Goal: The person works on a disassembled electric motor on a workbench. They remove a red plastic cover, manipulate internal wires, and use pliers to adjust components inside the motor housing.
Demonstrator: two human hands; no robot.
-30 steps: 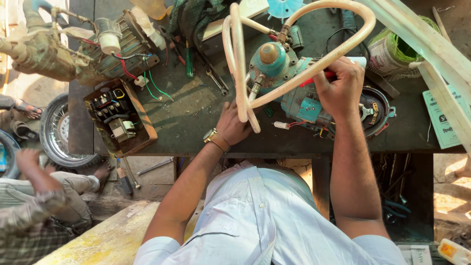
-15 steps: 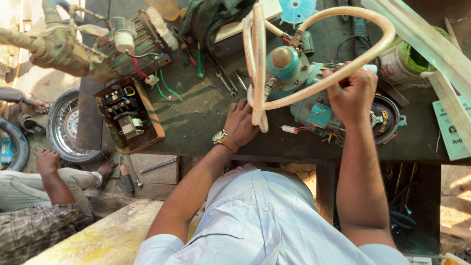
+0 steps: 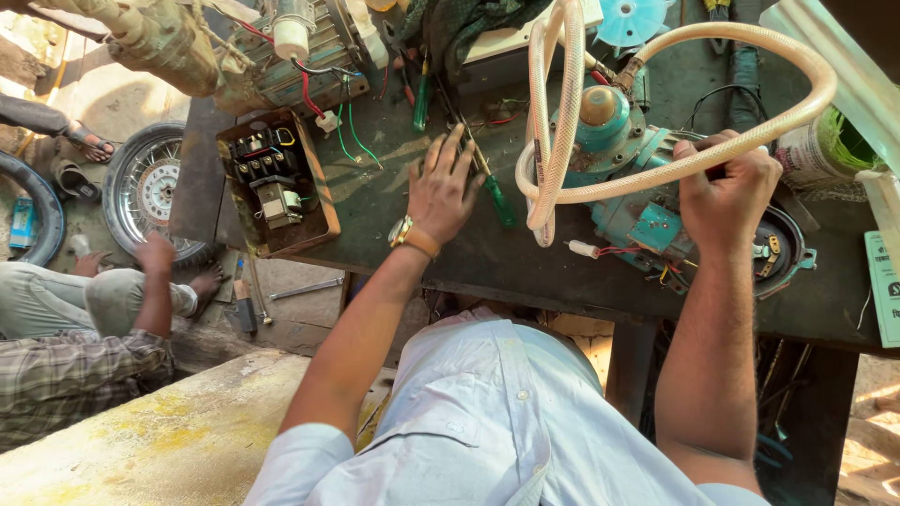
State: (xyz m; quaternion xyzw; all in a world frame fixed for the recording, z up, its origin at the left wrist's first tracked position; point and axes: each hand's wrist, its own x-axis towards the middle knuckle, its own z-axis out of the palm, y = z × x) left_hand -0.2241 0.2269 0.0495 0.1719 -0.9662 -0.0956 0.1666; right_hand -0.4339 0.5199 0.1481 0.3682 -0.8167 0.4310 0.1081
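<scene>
Teal pump motor (image 3: pixel 647 201) sits on the dark workbench (image 3: pixel 412 230), right of centre, brass-coloured cap up, red and yellow wires trailing off its near side. Beige hose (image 3: pixel 797 103) loops from the motor's top fitting round to the right and back across it, with the rest hanging in long coils (image 3: pixel 548 112) just left of the motor. Right hand (image 3: pixel 727 187) is closed in a fist on top of the motor body, hose running right under or through the knuckles; can't tell whether it grips the hose or a tool handle beneath, fingers hide it. Left hand (image 3: pixel 441 187) is flat and spread on the bench, palm down, fingers open, holding nothing; fingertips are on or just beside a green-handled screwdriver (image 3: pixel 492 192) that lies diagonally between this hand and the hose coils. Gold wristwatch (image 3: pixel 403 231) on the left wrist. Second green-handled screwdriver (image 3: pixel 422 98) further back on the bench. Open wooden box (image 3: pixel 272 183) with black switch parts sits at the left bench edge, green wire (image 3: pixel 356 141) between it and the left hand. Grimy old motor (image 3: pixel 291 47) at the top left, blue fan blade (image 3: pixel 630 21) at the top. On the floor at left, another person (image 3: pixel 84 328) in a checked shirt crouches by a spoked wheel (image 3: pixel 150 187)
</scene>
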